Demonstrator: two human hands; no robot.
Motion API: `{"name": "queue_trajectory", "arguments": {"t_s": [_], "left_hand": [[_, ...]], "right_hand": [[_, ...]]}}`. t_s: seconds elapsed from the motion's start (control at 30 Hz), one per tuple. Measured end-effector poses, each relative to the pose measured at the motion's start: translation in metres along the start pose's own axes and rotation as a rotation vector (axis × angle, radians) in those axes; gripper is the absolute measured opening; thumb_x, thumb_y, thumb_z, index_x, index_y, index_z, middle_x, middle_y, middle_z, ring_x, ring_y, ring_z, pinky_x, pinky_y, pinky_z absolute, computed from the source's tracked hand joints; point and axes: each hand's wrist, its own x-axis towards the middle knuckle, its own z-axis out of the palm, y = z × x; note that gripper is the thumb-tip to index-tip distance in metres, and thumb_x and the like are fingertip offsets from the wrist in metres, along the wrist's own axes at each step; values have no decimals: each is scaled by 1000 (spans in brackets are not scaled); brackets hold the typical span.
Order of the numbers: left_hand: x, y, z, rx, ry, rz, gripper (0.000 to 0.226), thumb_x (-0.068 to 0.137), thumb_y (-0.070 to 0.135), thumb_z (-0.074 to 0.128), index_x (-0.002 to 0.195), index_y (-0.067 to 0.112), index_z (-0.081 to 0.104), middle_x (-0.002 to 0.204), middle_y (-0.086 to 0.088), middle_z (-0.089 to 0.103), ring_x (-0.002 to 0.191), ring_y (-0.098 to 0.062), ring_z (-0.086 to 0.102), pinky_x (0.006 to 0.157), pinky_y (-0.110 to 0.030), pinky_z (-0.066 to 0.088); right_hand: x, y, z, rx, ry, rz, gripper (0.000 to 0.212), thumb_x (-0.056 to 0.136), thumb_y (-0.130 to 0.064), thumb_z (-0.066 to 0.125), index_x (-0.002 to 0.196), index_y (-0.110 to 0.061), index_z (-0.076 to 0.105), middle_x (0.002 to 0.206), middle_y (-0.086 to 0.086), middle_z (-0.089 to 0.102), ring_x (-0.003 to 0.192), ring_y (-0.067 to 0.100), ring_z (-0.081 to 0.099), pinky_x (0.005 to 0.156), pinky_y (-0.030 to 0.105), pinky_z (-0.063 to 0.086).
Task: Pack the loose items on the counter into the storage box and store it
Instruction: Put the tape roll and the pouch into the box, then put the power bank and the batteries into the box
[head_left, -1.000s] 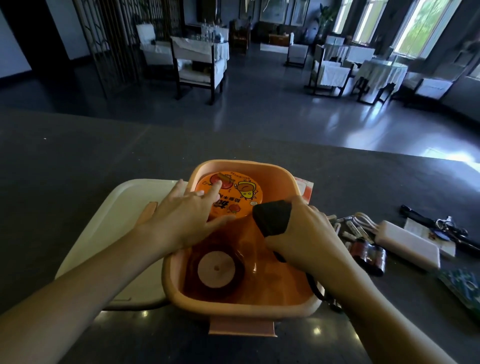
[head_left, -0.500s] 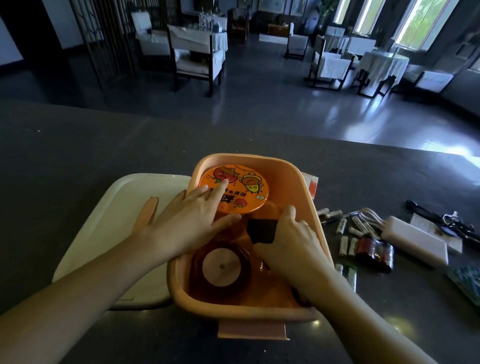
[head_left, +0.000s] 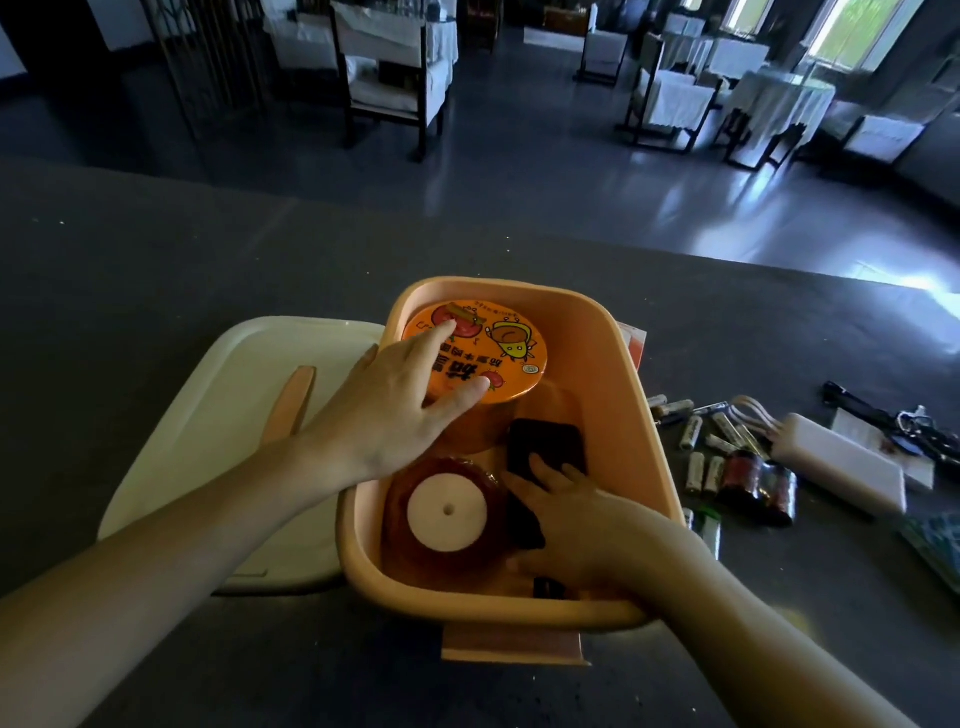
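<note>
Cup top (head_left: 498, 353) under left hand (head_left: 395, 415) looking like printed foil or paper, glossy, smooth. Black item (head_left: 545, 441) under right hand (head_left: 576, 519) looking matt, material unclear. Tape roll (head_left: 447, 512) beside right hand showing glossy brown film round matt white core. Box (head_left: 639, 395) around both hands showing smooth peach plastic, rim catching soft sheen. Lid (head_left: 234, 415) left of left hand looking like smooth, dull cream plastic. Counter (head_left: 156, 270) appearing dark, matt, finely speckled. Right of right hand: batteries (head_left: 691, 431) glinting, shiny-wrapped; power bank (head_left: 841, 470) showing smooth white plastic.
</note>
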Motion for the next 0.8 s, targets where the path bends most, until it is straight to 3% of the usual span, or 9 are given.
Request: {"name": "queue_trajectory", "arguments": {"t_s": [0.1, 0.17, 0.27, 0.33, 0.4, 0.47, 0.67, 0.8], "left_hand": [[0, 2, 1, -86, 40, -24, 79, 78, 65, 33, 145, 26, 20, 150, 3, 32, 135, -15, 32, 108, -36, 32], [0, 2, 1, -68, 44, -21, 79, 79, 64, 33, 145, 25, 19, 151, 1, 30, 135, -16, 31, 106, -34, 32], [0, 5, -1, 78, 53, 8, 80, 79, 65, 30, 146, 23, 20, 152, -1, 28, 138, -18, 26, 112, -43, 25], [4, 10, 0, 203, 73, 62, 79, 81, 65, 29, 145, 20, 21, 152, -3, 27, 139, -20, 22, 114, -48, 17], [9, 20, 4, 237, 62, 103, 75, 84, 62, 34, 146, 20, 21, 153, -2, 23, 141, -17, 17, 115, -42, 13], [12, 33, 12, 216, 26, 130, 73, 84, 59, 38, 146, 22, 20, 153, 0, 23, 141, -15, 16, 114, -36, 15], [22, 97, 47, 179, -67, 232, 73, 81, 62, 40, 143, 25, 26, 150, 3, 30, 137, -14, 26, 108, -31, 24], [38, 151, 91, 166, -110, 306, 70, 84, 56, 48, 142, 22, 28, 149, -1, 32, 136, -15, 28, 103, -20, 18]], "right_hand": [[-5, 3, 2, -72, -8, -14, 79, 90, -51, 44, 144, -34, -11, 156, 2, -12, 142, 29, 1, 112, 46, 11], [-9, 2, 2, -6, 58, -31, 82, 89, -48, 48, 144, -34, -12, 157, 6, 0, 140, 29, 15, 111, 44, 20], [-21, 2, -7, 154, 409, -119, 81, 86, -38, 58, 146, -29, 4, 148, 4, 29, 129, 23, 37, 103, 37, 35], [-33, 11, -19, 196, 686, -200, 72, 85, -33, 60, 143, -28, 18, 143, 0, 35, 124, 18, 42, 97, 30, 39], [-48, 26, -30, 260, 864, -220, 63, 83, -35, 61, 138, -31, 30, 135, -2, 44, 109, 12, 49, 80, 15, 39], [-61, 50, -37, 338, 971, -172, 57, 81, -42, 60, 133, -32, 37, 123, -1, 51, 96, 11, 50, 70, 11, 32], [-83, 164, -30, 455, 917, 91, 65, 79, -44, 66, 136, -30, 36, 133, 4, 49, 110, 18, 53, 82, 26, 39], [-100, 247, -14, 485, 887, 201, 69, 76, -48, 66, 135, -24, 41, 130, 6, 54, 115, 23, 52, 93, 34, 42]]}}
